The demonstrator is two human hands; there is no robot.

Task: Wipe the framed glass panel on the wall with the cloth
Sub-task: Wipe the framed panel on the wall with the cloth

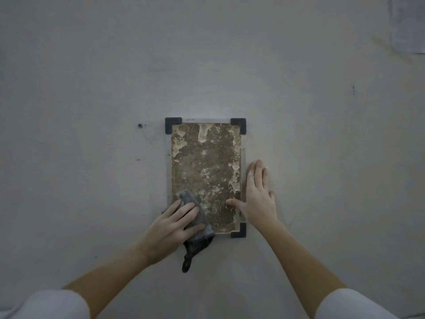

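Note:
A tall glass panel (207,166) hangs on the grey wall, held by black corner brackets, with a mottled brown and cream surface behind the glass. My left hand (174,224) presses a grey cloth (195,217) flat against the panel's lower left corner, which it hides; the cloth's dark tail dangles below the frame. My right hand (257,199) lies flat and spread on the wall along the panel's right edge, thumb resting on the glass near the bottom right.
The grey wall (92,88) surrounds the panel, with a small screw hole (139,125) to its upper left and a dark mark (353,89) to the right. A pale sheet (409,24) is fixed at the top right corner.

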